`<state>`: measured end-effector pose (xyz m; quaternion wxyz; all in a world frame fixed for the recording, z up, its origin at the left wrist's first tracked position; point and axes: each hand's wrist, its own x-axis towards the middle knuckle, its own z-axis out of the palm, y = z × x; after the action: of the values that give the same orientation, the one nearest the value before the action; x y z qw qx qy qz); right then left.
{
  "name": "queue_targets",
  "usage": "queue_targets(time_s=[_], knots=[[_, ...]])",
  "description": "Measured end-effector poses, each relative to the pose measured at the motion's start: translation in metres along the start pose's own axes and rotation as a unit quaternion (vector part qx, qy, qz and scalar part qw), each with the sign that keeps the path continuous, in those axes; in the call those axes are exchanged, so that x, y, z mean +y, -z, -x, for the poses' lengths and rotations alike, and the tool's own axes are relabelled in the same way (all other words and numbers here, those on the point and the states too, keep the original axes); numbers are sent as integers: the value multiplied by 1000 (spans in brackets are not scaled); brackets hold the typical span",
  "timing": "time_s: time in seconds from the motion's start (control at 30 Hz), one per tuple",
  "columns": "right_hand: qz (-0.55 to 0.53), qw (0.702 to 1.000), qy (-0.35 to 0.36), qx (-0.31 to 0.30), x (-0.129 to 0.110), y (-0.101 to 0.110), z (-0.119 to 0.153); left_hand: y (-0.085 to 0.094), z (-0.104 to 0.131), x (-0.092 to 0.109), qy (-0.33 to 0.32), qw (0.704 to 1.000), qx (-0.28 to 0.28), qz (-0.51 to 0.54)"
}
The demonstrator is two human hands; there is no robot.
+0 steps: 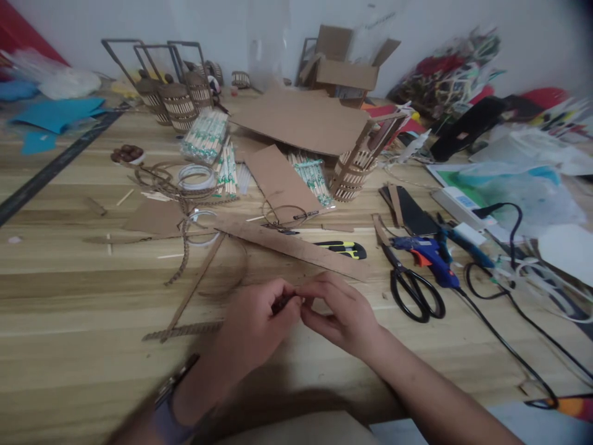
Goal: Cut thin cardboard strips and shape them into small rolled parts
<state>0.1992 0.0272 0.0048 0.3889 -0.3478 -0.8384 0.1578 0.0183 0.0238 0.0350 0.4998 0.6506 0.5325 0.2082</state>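
Note:
Near the table's front, my left hand and my right hand meet fingertip to fingertip. The left fingers are curled around a small dark piece, mostly hidden. The right thumb and fingers pinch at its end; what they grip is too small to make out. Just beyond the hands lies a long cardboard strip, with a yellow and black cutter behind it. Left of my left hand, a braided cord and a thin cardboard strip rest on the wood.
Black-handled scissors and a blue glue gun with its cable lie at the right. Small slatted buckets, wrapped stick bundles, a bowl of brown balls and a cardboard box stand farther back.

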Motion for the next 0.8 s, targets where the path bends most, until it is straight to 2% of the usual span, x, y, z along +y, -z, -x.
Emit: queue_targets(time_s=[0.1,0.23,0.37,0.6,0.7,0.8], knots=[[-45,999,-18,19,0,3,-3,7,-1,-1,1,995,-53,79],[-60,998,-18,-20,2,9,-5,14,-1,0,-7,993,-77,87],[-11,999,3,-34,4,10,-4,15,0,4,10,999,-46,22],[172,982,60,-51,-1,3,-2,5,-1,2,30,998,14,-56],[198,976,72,-53,-2,0,-1,-1,-1,1,35,996,36,-73],[177,981,61,-50,-2,-1,1,-4,-1,1,28,996,55,-64]])
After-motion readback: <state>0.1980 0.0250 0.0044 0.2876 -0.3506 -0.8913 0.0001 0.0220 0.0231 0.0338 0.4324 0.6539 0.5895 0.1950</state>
